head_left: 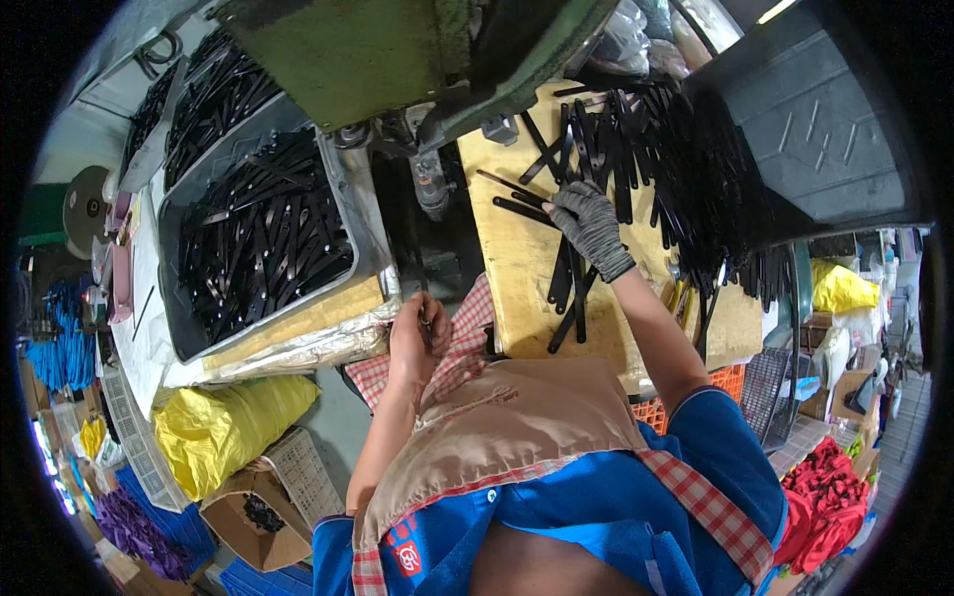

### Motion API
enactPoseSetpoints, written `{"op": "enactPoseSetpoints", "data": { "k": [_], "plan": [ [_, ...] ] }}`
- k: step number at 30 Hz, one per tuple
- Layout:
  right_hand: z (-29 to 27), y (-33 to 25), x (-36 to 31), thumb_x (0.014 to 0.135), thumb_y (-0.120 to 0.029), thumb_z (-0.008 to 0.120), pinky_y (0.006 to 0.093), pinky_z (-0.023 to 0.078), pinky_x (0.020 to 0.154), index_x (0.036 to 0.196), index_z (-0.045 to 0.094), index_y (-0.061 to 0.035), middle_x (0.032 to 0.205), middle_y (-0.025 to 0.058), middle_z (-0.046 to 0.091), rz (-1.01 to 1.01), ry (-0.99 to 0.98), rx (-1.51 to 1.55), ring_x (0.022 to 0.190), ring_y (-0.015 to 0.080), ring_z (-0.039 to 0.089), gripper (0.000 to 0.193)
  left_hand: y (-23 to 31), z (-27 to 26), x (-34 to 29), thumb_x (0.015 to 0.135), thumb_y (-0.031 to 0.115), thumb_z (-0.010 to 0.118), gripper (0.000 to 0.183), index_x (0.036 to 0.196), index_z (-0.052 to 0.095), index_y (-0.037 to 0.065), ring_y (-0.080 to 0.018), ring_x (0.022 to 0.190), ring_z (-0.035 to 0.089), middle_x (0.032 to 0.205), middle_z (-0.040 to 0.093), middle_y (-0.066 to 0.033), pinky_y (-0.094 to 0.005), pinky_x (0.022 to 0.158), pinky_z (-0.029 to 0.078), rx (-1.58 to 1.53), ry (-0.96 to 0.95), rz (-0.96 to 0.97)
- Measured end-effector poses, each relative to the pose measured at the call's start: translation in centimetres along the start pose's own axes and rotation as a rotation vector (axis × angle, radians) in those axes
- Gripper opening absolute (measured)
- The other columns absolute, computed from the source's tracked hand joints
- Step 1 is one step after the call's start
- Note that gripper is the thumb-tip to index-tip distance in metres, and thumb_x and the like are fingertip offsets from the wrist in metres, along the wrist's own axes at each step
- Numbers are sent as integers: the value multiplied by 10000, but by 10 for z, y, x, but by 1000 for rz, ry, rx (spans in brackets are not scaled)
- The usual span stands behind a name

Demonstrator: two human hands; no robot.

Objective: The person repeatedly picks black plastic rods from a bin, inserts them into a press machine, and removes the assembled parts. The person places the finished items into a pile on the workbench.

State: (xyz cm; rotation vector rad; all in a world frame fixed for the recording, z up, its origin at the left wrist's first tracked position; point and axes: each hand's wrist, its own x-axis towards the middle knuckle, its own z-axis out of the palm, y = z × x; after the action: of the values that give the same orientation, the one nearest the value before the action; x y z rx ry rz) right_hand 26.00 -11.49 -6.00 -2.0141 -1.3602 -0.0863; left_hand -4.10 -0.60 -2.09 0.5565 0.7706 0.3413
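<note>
Below the near edge of the white-covered table (pixel 149 303) lies a bulging yellow sack (pixel 234 427), with a pale slotted crate (pixel 306 479) and an open cardboard box (pixel 237 536) near it. A purple heap (pixel 144 536) lies out past that table's near left corner. A pink container (pixel 121 283) stands by its left edge; blue strands (pixel 65 343) hang farther off. Below the wooden table's (pixel 507 313) near right corner, an orange crate (pixel 728 381) adjoins a dark basket (pixel 765 392). Beyond its right edge are a yellow bag (pixel 843 288) and red cloth (pixel 825 502).

bare yellow board (pixel 515 288) near gloved right hand (pixel 593 226), heaped black strips (pixel 711 184) blocking its right, green machine (pixel 348 65) ahead-left
</note>
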Motion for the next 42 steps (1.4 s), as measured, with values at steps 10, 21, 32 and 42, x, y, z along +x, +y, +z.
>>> {"op": "enactPoseSetpoints", "data": {
  "k": [10,21,32,42],
  "plan": [
    [-44,-65,39,848,-95,678,256,473,658,895,628,-29,805,45,637,379,457,873,654,124,579,95,-6,-14,0,949,251,577,241,769,502,111,-47,421,292,559,400,44,-225,377,188,207,35,59],
    [41,-113,61,888,-76,637,340,594,684,1020,609,-1,923,97,649,557,279,1547,792,249,687,155,13,-1,6,941,304,595,333,725,550,55,-24,423,284,576,417,42,-203,386,195,233,147,219],
    [5,-83,-43,786,-146,736,356,486,879,1205,558,-61,1097,130,616,91,30,276,988,253,602,463,72,29,65,879,188,678,228,786,661,-20,-10,447,302,582,441,68,-206,409,177,245,171,489],
    [-30,-8,-25,732,-382,755,384,493,750,970,638,-72,844,122,632,394,-328,-78,821,305,615,408,107,61,117,818,89,713,242,609,596,56,-19,428,343,554,496,38,-207,389,207,457,55,489]
  ]
}}
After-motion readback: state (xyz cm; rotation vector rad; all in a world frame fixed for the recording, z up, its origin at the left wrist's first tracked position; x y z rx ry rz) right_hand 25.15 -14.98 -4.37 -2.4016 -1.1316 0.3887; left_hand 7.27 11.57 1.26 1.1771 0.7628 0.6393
